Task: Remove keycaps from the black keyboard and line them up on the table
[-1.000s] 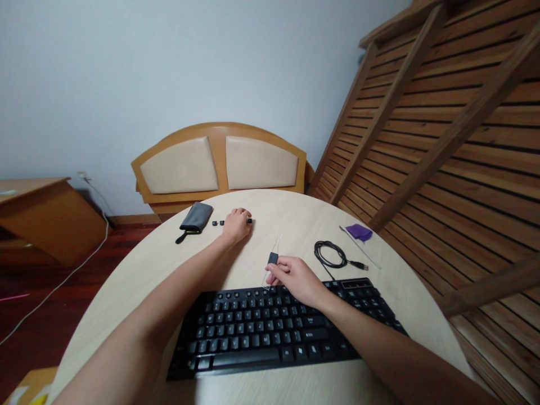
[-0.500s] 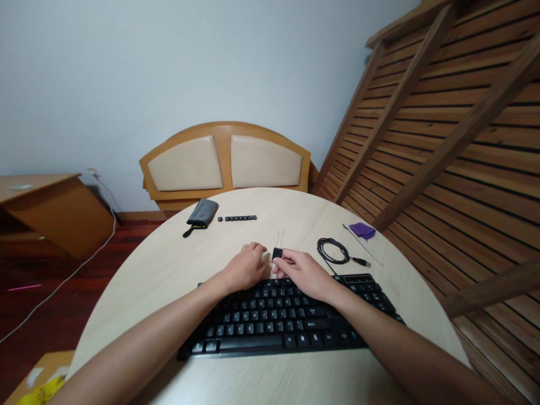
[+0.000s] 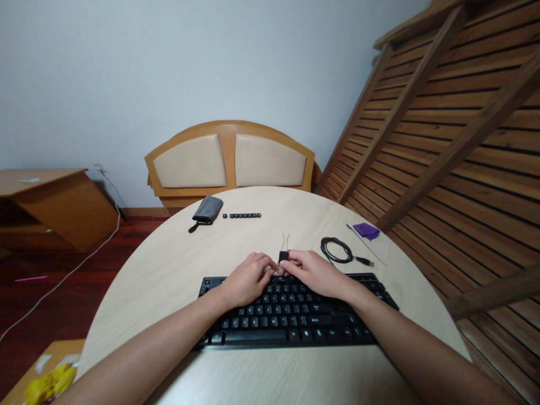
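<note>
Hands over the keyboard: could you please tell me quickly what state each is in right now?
Left hand: curled, fingertips at the keycap puller; grip cannot be told.
Right hand: closed, holding the keycap puller.

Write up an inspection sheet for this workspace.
Surface: round pale table, bearing a black keyboard.
Job's things: wire puller at the keyboard's far edge; row of keycaps near the far rim.
Clutter: grey pouch beside the keycaps; purple cloth and thin stick at right.
Hands: right hand pinches the puller; left hand curled beside it, grip unclear.
Cables: black cable coiled right of the hands; white cord on the floor.
Surroundings: chair behind, slatted frame right, desk left.
</note>
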`<act>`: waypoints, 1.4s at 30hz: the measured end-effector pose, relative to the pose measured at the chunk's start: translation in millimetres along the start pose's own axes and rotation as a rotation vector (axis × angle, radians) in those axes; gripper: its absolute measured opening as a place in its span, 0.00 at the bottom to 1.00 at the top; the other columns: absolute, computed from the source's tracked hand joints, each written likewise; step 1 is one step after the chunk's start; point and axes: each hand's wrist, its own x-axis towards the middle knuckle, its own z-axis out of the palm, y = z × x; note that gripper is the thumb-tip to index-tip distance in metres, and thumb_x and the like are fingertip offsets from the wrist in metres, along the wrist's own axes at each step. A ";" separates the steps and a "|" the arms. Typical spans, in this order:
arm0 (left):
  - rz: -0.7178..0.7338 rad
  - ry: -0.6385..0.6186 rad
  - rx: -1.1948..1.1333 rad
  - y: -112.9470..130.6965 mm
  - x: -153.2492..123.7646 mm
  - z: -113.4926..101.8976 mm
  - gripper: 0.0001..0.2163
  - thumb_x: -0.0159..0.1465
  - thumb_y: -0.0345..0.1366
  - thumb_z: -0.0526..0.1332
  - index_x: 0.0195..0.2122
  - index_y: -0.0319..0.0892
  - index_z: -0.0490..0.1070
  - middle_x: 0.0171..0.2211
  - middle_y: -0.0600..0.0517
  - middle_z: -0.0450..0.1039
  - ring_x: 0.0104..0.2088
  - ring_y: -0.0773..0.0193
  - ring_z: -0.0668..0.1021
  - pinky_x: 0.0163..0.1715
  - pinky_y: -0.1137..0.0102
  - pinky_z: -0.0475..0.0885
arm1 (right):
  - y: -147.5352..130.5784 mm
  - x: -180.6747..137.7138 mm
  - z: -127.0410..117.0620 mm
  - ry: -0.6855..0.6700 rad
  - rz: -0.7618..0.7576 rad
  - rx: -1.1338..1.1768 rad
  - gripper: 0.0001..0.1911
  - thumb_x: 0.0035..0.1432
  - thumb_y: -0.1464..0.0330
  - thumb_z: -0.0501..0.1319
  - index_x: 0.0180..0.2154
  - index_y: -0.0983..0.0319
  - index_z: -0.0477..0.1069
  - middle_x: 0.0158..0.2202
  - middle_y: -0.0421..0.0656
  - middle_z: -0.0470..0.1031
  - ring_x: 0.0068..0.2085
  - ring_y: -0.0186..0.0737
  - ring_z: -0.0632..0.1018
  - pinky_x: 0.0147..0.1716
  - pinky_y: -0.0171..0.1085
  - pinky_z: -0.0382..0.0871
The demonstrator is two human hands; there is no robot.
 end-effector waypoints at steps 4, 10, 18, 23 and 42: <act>-0.009 -0.009 -0.007 0.0 -1.3 -0.8 0.08 0.67 0.33 0.53 0.41 0.43 0.71 0.42 0.48 0.73 0.46 0.56 0.72 0.49 0.60 0.68 | -2.6 -0.6 -0.3 0.002 -0.035 -0.157 0.18 0.64 0.58 0.55 0.26 0.62 0.69 0.25 0.41 0.74 0.27 0.38 0.73 0.25 0.34 0.58; -0.008 -0.007 -0.007 0.2 -1.1 -0.6 0.08 0.66 0.32 0.53 0.40 0.43 0.72 0.41 0.48 0.74 0.46 0.56 0.72 0.49 0.59 0.69 | -12.5 -3.3 0.1 -0.024 -0.085 -0.265 0.16 0.64 0.60 0.56 0.27 0.61 0.70 0.27 0.43 0.76 0.29 0.40 0.74 0.28 0.34 0.59; 0.005 -0.013 0.014 2.8 -1.2 -0.2 0.08 0.66 0.31 0.53 0.39 0.43 0.73 0.39 0.48 0.75 0.45 0.55 0.72 0.49 0.59 0.69 | -11.4 -3.3 4.1 0.023 -0.063 -0.343 0.13 0.64 0.61 0.55 0.31 0.61 0.71 0.30 0.46 0.78 0.31 0.42 0.77 0.28 0.35 0.60; 0.006 -0.016 0.016 4.5 -2.1 -0.8 0.09 0.64 0.30 0.54 0.38 0.44 0.73 0.39 0.48 0.75 0.44 0.56 0.73 0.48 0.59 0.69 | -4.6 -0.1 4.2 0.049 0.019 -0.323 0.14 0.64 0.61 0.55 0.30 0.61 0.70 0.29 0.46 0.79 0.29 0.42 0.76 0.26 0.35 0.58; -0.051 0.017 -0.043 3.5 -3.9 -0.4 0.09 0.63 0.41 0.61 0.40 0.43 0.74 0.37 0.49 0.77 0.42 0.56 0.76 0.44 0.62 0.70 | 13.9 9.1 12.6 0.050 0.050 0.226 0.12 0.62 0.59 0.57 0.36 0.62 0.70 0.32 0.45 0.81 0.37 0.44 0.82 0.37 0.38 0.74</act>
